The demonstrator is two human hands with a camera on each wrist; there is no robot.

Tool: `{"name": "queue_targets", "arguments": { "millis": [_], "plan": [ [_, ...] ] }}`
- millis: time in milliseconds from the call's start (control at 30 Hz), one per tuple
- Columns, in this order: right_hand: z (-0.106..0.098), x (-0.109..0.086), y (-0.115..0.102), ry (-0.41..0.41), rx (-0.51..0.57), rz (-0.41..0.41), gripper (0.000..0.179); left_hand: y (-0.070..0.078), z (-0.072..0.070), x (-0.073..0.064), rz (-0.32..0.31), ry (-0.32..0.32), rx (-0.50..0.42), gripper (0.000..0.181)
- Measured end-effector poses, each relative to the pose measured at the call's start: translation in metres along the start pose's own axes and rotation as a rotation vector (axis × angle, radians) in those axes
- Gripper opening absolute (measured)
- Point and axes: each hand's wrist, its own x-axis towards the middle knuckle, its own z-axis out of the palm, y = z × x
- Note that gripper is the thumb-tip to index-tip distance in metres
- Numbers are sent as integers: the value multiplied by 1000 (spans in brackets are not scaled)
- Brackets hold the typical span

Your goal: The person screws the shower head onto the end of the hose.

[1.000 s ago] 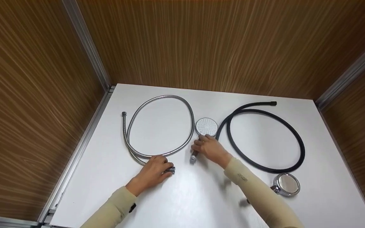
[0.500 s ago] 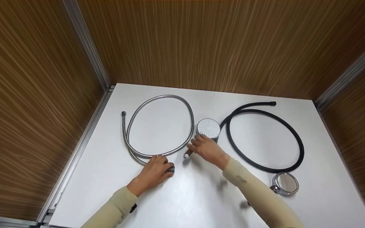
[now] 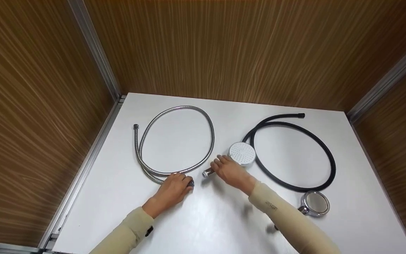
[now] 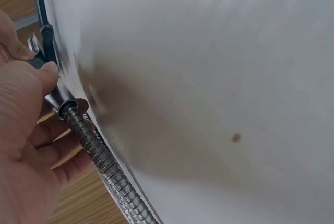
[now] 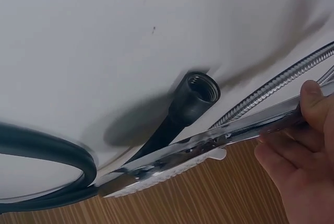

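My left hand [image 3: 173, 189] grips the end of a silver metal shower hose [image 3: 213, 135] lying in a loop. In the left wrist view, thumb and fingers pinch its chrome connector [image 4: 58, 98], with the ribbed hose [image 4: 99, 151] running out below. My right hand [image 3: 232, 172] holds a chrome shower head [image 3: 242, 153] by the handle, its white nozzle face up. The handle's threaded end [image 3: 207, 173] points left toward the hose connector, a short gap apart. Seen from the right wrist, the shower head [image 5: 209, 143] is edge-on, thumb above and fingers beneath.
A black shower hose [image 3: 332, 165] is looped on the right of the white table [image 3: 203, 225]. Its open threaded end [image 5: 197, 98] lies below the shower head. A second chrome shower head [image 3: 315, 203] lies at the front right, partly behind the right sleeve. Wood-grain panels [image 3: 210, 53] enclose the table.
My right hand has turned the shower head: its face moved right and nearer, while the handle end swung left toward the hose connector. The left hand stays almost in place, the connector tilted slightly up.
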Motion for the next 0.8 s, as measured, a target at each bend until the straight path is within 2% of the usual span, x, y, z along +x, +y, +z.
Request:
{"name": "queue_targets", "arguments": {
  "millis": [167,400,633,800],
  "plan": [
    [0,-3,0,39,74,1,24,-1,0,3,11,72,-24,21],
    [2,-7,-2,73,147,-4,28,-3,-6,8,-33,31,-79,24],
    [4,-10,-6,73,201,15,30,-5,-6,9,-32,85,-117,27],
    [6,-12,-7,96,227,22,35,-4,-8,12,-58,68,-137,30]
  ]
}}
